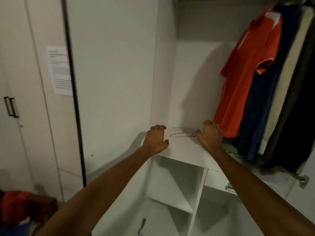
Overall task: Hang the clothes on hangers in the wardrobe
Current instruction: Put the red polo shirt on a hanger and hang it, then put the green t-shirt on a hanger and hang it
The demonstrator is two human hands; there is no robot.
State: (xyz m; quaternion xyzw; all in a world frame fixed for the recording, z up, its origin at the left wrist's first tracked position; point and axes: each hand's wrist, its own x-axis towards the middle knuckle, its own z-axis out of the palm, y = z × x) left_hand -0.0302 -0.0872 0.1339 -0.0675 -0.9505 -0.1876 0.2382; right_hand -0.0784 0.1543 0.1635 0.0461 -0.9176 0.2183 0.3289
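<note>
A thin wire hanger (183,132) lies flat on the white wardrobe shelf (184,150). My left hand (156,139) hovers just left of it, fingers loosely curled and holding nothing. My right hand (211,136) is just right of the hanger, fingers bent, thumb close to the hanger's end; I cannot tell if it touches. An orange shirt (247,74) hangs from the rail at upper right, beside a dark blue garment (271,99), a cream one (286,79) and a black one (300,116).
The open wardrobe has white cubbies (175,188) and a drawer handle (229,187) below the shelf. A closed cupboard door with a paper notice (59,70) stands left. Red and blue clothes (15,206) are piled at the lower left. Green fabric (230,149) lies under the hanging clothes.
</note>
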